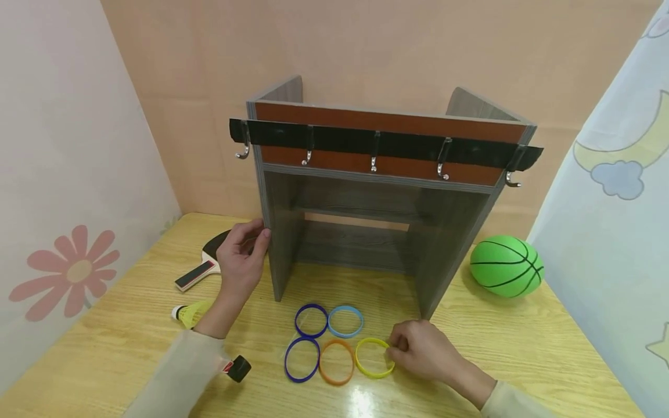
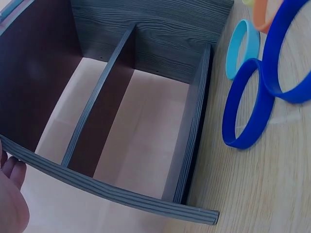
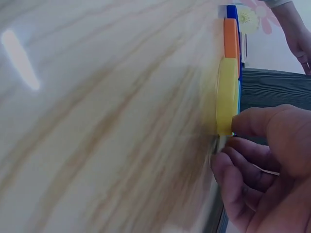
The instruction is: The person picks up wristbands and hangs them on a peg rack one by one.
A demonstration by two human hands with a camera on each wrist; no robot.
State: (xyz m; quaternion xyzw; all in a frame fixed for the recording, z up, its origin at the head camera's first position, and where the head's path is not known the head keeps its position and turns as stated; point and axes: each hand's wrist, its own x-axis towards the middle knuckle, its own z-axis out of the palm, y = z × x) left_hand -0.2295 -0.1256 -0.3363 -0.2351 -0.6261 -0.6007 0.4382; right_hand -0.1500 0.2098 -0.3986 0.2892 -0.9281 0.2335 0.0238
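Observation:
In the head view, my right hand [image 1: 422,350] is at the right edge of a yellow silicone wristband [image 1: 357,355], which lies flat on the table; thumb and fingertips pinch its rim. Next to it lie an orange wristband [image 1: 322,371], a light blue one [image 1: 360,325] and two dark blue ones, the nearer [image 1: 287,371] and the farther [image 1: 296,318]. My left hand [image 1: 243,252] grips the left side panel of a grey wooden shelf [image 1: 277,255], thumb at its front edge. The left wrist view shows the curled fingers [image 2: 17,172] against that panel's outer side.
Across the shelf's top runs a black strip [image 1: 342,139] with several metal hooks. A green ball [image 1: 507,266] sits at the right. On the left are a table tennis paddle [image 1: 195,275], partly behind my left hand, and a yellow shuttlecock [image 1: 190,314] by my forearm.

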